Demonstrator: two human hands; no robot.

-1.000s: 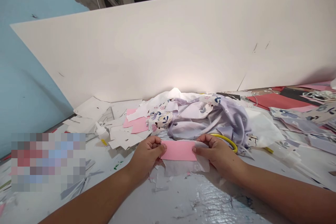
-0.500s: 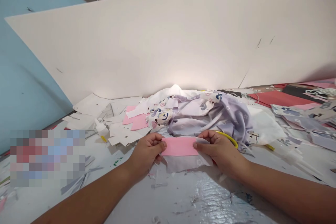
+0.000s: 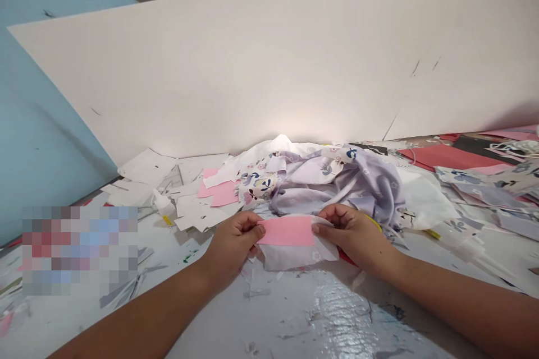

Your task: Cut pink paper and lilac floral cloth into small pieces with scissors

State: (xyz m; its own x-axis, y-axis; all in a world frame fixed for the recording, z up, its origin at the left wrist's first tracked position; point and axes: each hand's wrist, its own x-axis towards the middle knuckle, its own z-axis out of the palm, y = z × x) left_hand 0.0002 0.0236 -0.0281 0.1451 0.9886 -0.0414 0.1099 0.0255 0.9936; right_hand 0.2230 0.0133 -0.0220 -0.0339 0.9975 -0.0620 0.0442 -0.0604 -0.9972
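A pink rectangular piece lies against a pale floral fabric piece, whose lower part hangs below it. My left hand pinches the left end of both between thumb and fingers. At the right end, my right hand pinches them the same way. The pieces are stretched between the hands, low over the white table. Just behind is a crumpled heap of lilac and floral fabric. A yellow ring-shaped edge shows partly behind my right hand.
Glue bottles lie at left and right. White scraps and pink pieces are left of the heap. Red sheets and floral cuttings lie at right. A white board stands behind.
Both hands have risen slightly in view with the pink piece and fabric. My right hand now covers more of the yellow edge, and a red bit shows more below it.
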